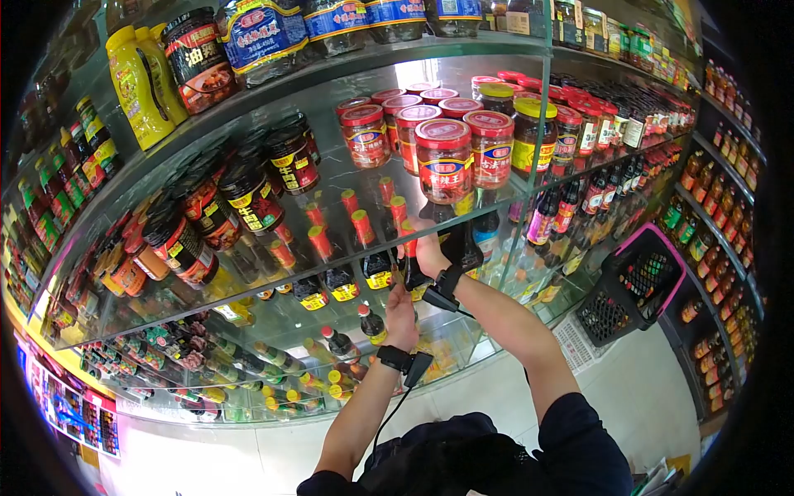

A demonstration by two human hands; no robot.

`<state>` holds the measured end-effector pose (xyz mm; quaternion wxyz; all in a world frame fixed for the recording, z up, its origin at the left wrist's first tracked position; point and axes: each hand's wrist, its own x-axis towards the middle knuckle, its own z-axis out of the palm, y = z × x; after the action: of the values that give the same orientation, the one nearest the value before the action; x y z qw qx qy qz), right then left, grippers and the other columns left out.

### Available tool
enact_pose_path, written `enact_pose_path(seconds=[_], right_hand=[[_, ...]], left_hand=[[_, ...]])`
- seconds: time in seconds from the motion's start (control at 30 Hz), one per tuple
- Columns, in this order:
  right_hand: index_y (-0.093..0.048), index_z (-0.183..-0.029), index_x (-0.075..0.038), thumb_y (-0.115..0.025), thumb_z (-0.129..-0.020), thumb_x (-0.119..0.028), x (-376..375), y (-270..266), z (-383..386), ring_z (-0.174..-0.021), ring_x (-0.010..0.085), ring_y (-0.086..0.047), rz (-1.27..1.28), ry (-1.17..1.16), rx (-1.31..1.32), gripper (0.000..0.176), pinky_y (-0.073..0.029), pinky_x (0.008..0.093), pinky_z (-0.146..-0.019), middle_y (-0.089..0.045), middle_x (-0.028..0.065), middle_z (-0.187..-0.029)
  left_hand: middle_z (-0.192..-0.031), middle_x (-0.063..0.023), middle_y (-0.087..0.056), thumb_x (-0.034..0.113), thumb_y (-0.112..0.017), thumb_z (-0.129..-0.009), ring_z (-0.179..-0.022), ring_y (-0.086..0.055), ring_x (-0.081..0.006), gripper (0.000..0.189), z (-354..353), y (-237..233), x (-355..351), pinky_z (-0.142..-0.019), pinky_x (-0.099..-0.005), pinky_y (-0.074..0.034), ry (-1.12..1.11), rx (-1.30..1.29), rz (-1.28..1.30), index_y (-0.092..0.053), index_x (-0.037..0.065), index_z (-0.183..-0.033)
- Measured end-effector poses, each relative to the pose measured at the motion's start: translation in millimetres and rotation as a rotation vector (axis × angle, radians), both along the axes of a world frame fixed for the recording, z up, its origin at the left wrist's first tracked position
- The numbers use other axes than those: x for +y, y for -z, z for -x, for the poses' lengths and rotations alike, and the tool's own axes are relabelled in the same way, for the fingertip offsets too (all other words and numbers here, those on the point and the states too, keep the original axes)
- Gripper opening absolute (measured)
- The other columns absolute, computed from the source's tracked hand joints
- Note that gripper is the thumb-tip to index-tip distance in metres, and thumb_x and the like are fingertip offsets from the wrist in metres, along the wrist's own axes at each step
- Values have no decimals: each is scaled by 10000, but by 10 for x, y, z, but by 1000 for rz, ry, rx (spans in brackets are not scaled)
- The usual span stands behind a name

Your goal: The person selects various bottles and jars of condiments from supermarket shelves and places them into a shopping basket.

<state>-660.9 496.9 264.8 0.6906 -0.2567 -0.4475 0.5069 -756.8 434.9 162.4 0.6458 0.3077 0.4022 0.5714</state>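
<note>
My right hand (430, 252) reaches onto the middle glass shelf (273, 285) and is closed around a dark sauce bottle with a red cap (410, 258). Just below it, my left hand (403, 318) is raised under the same shelf, its fingers up at that bottle's base; whether it grips anything is unclear. Both wrists wear a black band with a cable. More red-capped dark bottles (364, 248) stand in rows left of my hands. Red-lidded chilli sauce jars (444, 161) fill the shelf above.
Glass shelves curve around me, packed with jars and bottles. Yellow squeeze bottles (136, 83) stand on the top shelf at left. A black shopping basket with pink rim (633, 281) sits on the white floor at right, beside another dark shelf unit (719, 215).
</note>
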Motion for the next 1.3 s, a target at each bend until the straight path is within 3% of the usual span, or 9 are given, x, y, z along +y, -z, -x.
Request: enact_pose_path(seconds=[0.23,0.5,0.57,0.63,0.73,0.83,1.1,1.2,1.3], right_hand=[[-498,-731,-12,-410,-845,-321,-45,-63,-12,-468,144,-508,-77,9,14,341,-416,269,-464,-513,64,-583],[-489,-793,-39,-452,-804,-104,-104,-252,-3,-696,107,-506,-279,275,-176,75,-407,236,-640,-531,34,-737],[-488,-864,-31,-464,-789,-60,-134,-275,-51,-765,121,-501,-297,249,-197,84,-409,267,-698,-530,50,-819],[-477,-971,-33,-502,-736,-11,-305,-446,-72,-937,196,-485,-374,493,-470,237,-379,320,-823,-505,104,-976],[-454,-1051,-43,-522,-697,4,-445,-506,-153,-1099,281,-391,-526,579,-696,363,-306,364,-922,-433,143,-1123],[-437,-1077,-51,-523,-674,9,-535,-526,-210,-1136,330,-351,-580,553,-768,416,-286,381,-943,-404,156,-1171],[-520,-886,-28,-509,-718,8,-691,-451,-329,-975,279,-464,-596,676,-701,172,-357,332,-844,-484,130,-1036],[-532,-803,-10,-503,-716,23,-865,-355,-351,-796,249,-520,-525,611,-560,97,-415,302,-708,-532,115,-853],[-534,-788,-8,-504,-713,23,-1174,-122,-374,-761,233,-531,-483,545,-520,86,-420,296,-680,-542,109,-810]], left_hand=[[-1195,-55,-449,46,-408,-857,-1091,-405,-132,352,-17,10,17,-923,-241,-293,-13,-36,20,-385,6,-1206],[-1034,11,-508,129,-456,-838,-853,-442,-81,368,27,139,42,-754,-221,-344,3,-17,35,-415,54,-1196],[-1017,13,-512,133,-457,-833,-857,-445,-85,370,4,176,46,-758,-226,-346,-6,-59,21,-418,51,-1191],[-1000,15,-516,138,-457,-828,-861,-447,-89,372,-24,178,41,-763,-231,-349,-17,-102,3,-421,48,-1187],[-938,8,-522,115,-445,-819,-846,-459,-98,346,-25,272,17,-751,-237,-359,-57,-129,23,-438,42,-1157],[-891,3,-519,104,-450,-807,-815,-472,-100,297,-2,252,14,-734,-242,-373,-28,-234,30,-465,43,-1097],[-902,-22,-542,92,-465,-779,-835,-507,-113,194,52,-342,-383,-748,-244,-391,-295,-144,65,-505,74,-968],[-925,-42,-556,115,-452,-787,-850,-527,-128,159,118,-392,-498,-749,-247,-409,-312,-185,94,-510,72,-929],[-954,-48,-540,155,-457,-800,-854,-514,-164,169,260,-157,-687,-748,-287,-423,-254,-184,32,-511,70,-935]])
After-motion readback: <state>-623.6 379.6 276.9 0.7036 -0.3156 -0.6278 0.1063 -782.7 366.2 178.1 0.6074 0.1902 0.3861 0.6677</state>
